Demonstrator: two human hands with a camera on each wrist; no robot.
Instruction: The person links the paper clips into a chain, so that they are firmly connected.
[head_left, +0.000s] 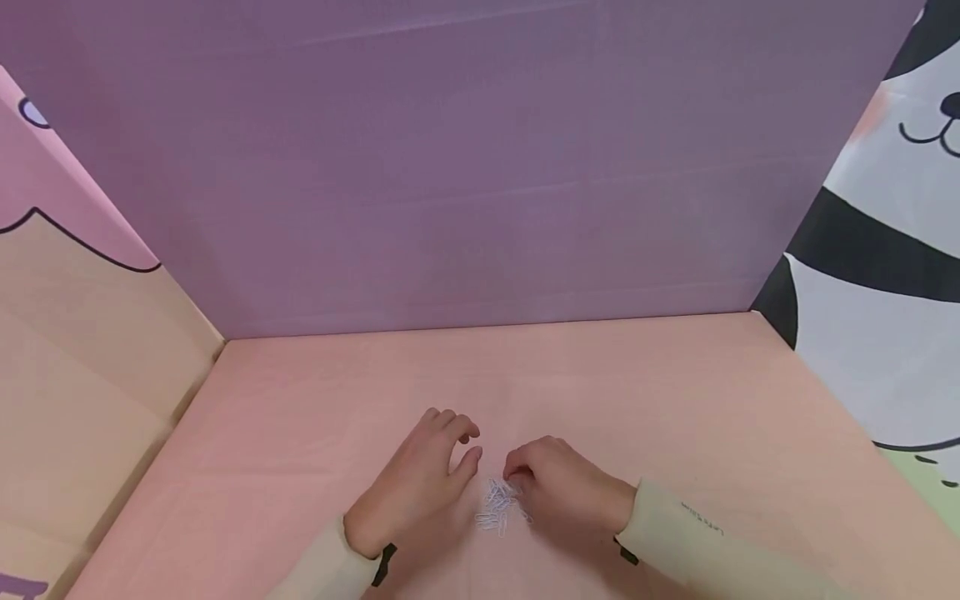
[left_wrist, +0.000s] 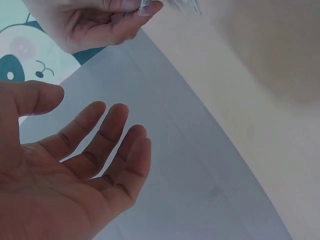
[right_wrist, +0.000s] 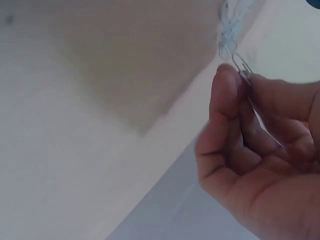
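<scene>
Pink table (head_left: 675, 400), one clip pile (head_left: 497, 505).

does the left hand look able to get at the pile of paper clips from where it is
Probably yes: the left hand is open right beside the pile of paper clips, nothing between them, though the right hand already pinches a clip at its far side.

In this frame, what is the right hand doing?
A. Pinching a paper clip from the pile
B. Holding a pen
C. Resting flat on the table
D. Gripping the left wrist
A: the right hand pinches a paper clip between thumb and finger, above the pile of paper clips.
</scene>
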